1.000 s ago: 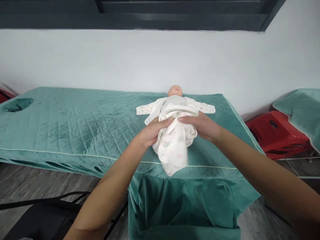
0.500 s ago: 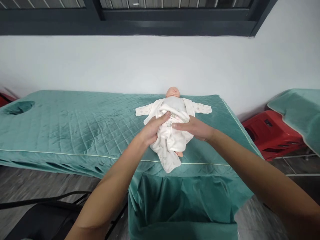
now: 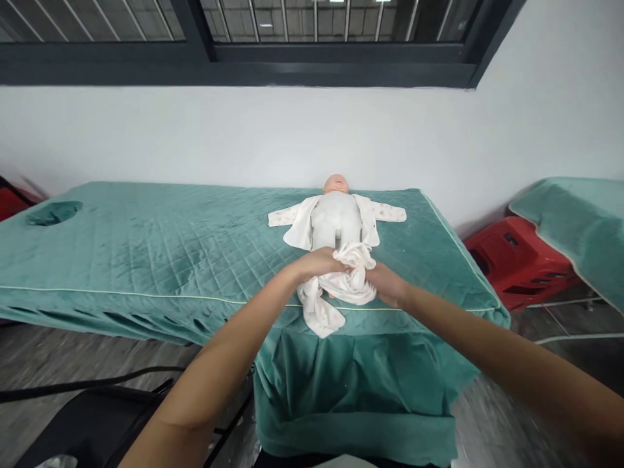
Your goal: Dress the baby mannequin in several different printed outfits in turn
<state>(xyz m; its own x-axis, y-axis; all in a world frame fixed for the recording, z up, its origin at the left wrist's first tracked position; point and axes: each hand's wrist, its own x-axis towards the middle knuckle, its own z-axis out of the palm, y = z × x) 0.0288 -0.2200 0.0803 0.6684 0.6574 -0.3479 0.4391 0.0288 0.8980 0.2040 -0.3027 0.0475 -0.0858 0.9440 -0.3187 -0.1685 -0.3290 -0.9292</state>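
A baby doll (image 3: 336,218) lies on its back on the green massage bed (image 3: 195,240), head toward the wall. Its sleeves are on and spread out, and the white jacket (image 3: 299,227) hangs open at both sides of its grey torso. White patterned baby trousers (image 3: 348,286) are bunched around the doll's lower legs, one trouser leg trailing toward the bed's near edge. My left hand (image 3: 322,262) is closed on the bunched cloth from the left. On the other side my right hand (image 3: 387,284) grips the cloth too, its fingers partly hidden. The doll's feet are mostly covered.
A face hole (image 3: 53,213) is at the bed's left end. Red plastic stools (image 3: 521,260) stand to the right, beside another green-covered bed (image 3: 575,221). A black chair (image 3: 92,426) is at the lower left. The white wall (image 3: 244,136) and a dark window frame (image 3: 292,65) lie behind.
The trousers have come down from the doll's belly to its lower legs, baring the grey torso. Both hands have moved toward me with the cloth. The camera view has tilted slightly up.
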